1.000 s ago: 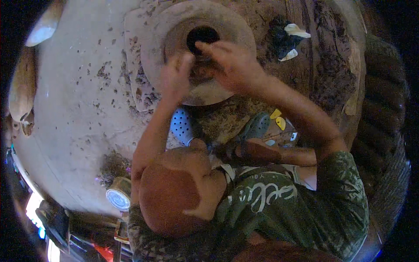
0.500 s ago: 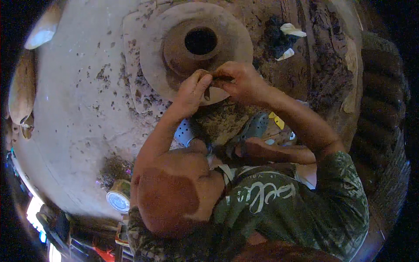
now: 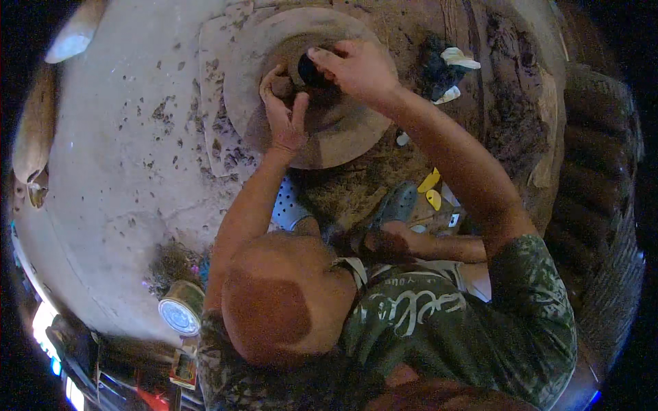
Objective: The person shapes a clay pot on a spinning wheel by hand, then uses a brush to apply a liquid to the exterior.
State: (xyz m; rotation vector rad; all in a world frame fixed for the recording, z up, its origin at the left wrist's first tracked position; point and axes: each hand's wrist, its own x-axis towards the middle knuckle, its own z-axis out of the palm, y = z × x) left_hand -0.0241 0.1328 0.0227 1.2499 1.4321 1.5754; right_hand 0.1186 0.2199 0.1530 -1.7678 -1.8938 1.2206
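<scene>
A round brown clay pot [image 3: 329,103] with a dark open mouth stands on a wide clay-smeared disc [image 3: 241,79]. My left hand [image 3: 284,115] cups the pot's left side, fingers curled round its wall and thumb raised apart on the near side. From the right, my right hand [image 3: 358,70] reaches over the mouth, with thumb and bent fingers pressed at the rim. Its fingertips are partly hidden, so any small bit of clay under them cannot be made out. Both hands cover much of the pot's upper part.
Dark wet clay [image 3: 517,89] lies on the right, beside a black crumpled thing [image 3: 433,65] and white scraps [image 3: 458,58]. Small yellow pieces [image 3: 433,198] lie near my blue-grey clog [image 3: 397,202]. A round tin [image 3: 181,312] stands at lower left; dark ridged steps or boards [image 3: 589,151] line the right.
My hands were pinched together at the pot's near side. They have parted and moved away from me: the left to the pot's left wall, the right up to its rim.
</scene>
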